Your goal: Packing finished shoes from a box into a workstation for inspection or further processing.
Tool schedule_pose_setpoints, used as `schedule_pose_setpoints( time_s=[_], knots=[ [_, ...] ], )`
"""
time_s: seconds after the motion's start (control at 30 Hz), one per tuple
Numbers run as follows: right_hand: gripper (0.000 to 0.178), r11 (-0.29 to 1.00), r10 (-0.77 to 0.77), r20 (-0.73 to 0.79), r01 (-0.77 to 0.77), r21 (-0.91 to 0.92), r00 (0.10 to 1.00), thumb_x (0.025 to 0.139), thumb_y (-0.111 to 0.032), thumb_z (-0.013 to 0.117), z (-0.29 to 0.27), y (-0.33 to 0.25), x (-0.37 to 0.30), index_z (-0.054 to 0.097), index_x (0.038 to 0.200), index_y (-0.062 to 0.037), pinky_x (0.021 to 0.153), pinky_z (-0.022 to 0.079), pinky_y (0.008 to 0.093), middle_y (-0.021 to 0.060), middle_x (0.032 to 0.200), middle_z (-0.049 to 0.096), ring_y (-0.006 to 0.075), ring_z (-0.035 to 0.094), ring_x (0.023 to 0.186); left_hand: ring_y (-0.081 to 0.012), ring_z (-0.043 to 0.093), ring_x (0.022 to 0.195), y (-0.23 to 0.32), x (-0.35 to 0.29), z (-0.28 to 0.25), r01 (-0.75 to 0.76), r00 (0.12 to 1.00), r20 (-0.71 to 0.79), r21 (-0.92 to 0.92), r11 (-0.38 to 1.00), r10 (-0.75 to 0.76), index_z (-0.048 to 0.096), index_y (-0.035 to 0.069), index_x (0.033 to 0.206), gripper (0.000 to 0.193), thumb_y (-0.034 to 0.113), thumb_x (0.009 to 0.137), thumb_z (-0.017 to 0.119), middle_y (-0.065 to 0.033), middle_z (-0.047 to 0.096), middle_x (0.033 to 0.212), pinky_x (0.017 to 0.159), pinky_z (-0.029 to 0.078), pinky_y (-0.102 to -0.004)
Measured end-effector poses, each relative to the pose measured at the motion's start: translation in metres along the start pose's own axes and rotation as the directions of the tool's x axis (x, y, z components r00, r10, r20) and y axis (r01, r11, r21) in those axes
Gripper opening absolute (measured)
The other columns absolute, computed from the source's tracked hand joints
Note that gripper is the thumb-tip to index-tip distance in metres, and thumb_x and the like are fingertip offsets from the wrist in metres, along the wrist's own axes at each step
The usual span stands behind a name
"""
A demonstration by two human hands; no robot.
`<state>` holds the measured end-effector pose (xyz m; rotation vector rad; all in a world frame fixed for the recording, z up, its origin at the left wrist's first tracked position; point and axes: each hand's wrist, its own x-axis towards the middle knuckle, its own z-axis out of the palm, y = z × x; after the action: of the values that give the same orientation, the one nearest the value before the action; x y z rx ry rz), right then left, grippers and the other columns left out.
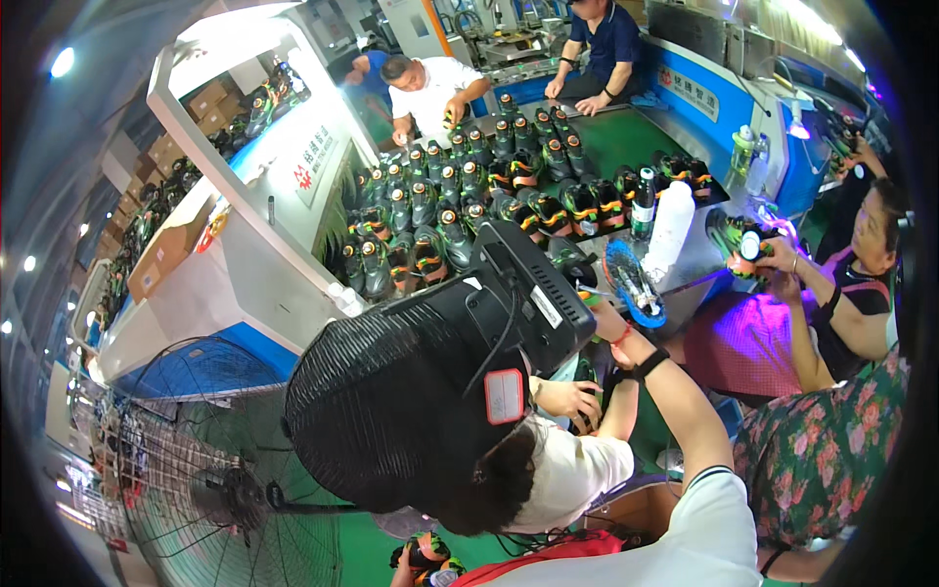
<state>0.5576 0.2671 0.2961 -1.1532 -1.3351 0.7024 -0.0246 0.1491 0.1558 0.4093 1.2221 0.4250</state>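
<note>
My left hand (403, 569) shows partly at the lower edge, its fingers closed round a black, orange and green shoe (426, 553). My right arm, with a black band and a red bracelet, stretches forward to the table. At its end my right hand (606, 319) is beside a blue-rimmed round dish (634, 284) holding small things I cannot make out. A black boxy device (533, 298) partly covers that hand's fingers, so any grip is hidden. Dark shoes (572, 259) lie just beyond it.
Rows of shoes (430, 196) fill the green-topped table. A dark bottle (643, 203) and white bottle (671, 230) stand near the dish. A co-worker with a large black ribbed pack (391, 411) leans close in front. A fan (225, 489) stands left; another person handles shoes right.
</note>
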Motion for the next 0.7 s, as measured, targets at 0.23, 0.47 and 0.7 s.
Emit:
schedule_pose_setpoints(
  time_s=[0.23, 0.47, 0.7],
  knots=[
    [0.035, 0.695, -0.079, 0.146, 0.16, -0.701, 0.986, 0.078, -0.041, 0.057, 0.046, 0.07, 0.083, 0.063, 0.093, -0.0101, 0.062, 0.048, 0.0374, 0.0152, 0.078, 0.064, 0.0315, 0.062, 0.072, -0.024, 0.048, 0.111, 0.025, 0.0, 0.009, 0.034, 0.997, -0.069, -0.146, 0.989, -0.045, 0.047, 0.008, 0.124, 0.057, 0.049, 0.085, 0.05, -0.0106, 0.051, 0.121, 0.092, 0.04, -0.037],
    [0.032, 0.611, 0.049, 0.023, -0.012, -0.792, 0.999, 0.077, -0.034, 0.056, 0.099, 0.182, 0.153, 0.065, 0.082, -0.0034, 0.068, 0.048, 0.0388, 0.0204, 0.081, 0.063, 0.0338, 0.062, 0.076, -0.024, 0.051, 0.107, 0.066, 0.009, 0.01, -0.084, 0.983, -0.17, -0.049, 0.995, 0.074, 0.049, 0.006, 0.122, 0.059, 0.052, 0.085, 0.048, -0.0117, 0.053, 0.118, 0.089, 0.042, -0.0372],
    [0.029, 0.834, 0.103, 0.041, -0.064, -0.549, 0.994, 0.076, -0.032, 0.059, 0.126, 0.121, 0.13, 0.065, 0.084, -0.0046, 0.073, 0.047, 0.0381, 0.0167, 0.087, 0.062, 0.0319, 0.06, 0.083, -0.0241, 0.053, 0.103, 0.06, 0.005, -0.01, -0.131, 0.955, -0.268, 0.0, 0.991, 0.127, 0.05, 0.005, 0.12, 0.061, 0.054, 0.085, 0.046, -0.0128, 0.055, 0.114, 0.087, 0.044, -0.0374]
  ],
)
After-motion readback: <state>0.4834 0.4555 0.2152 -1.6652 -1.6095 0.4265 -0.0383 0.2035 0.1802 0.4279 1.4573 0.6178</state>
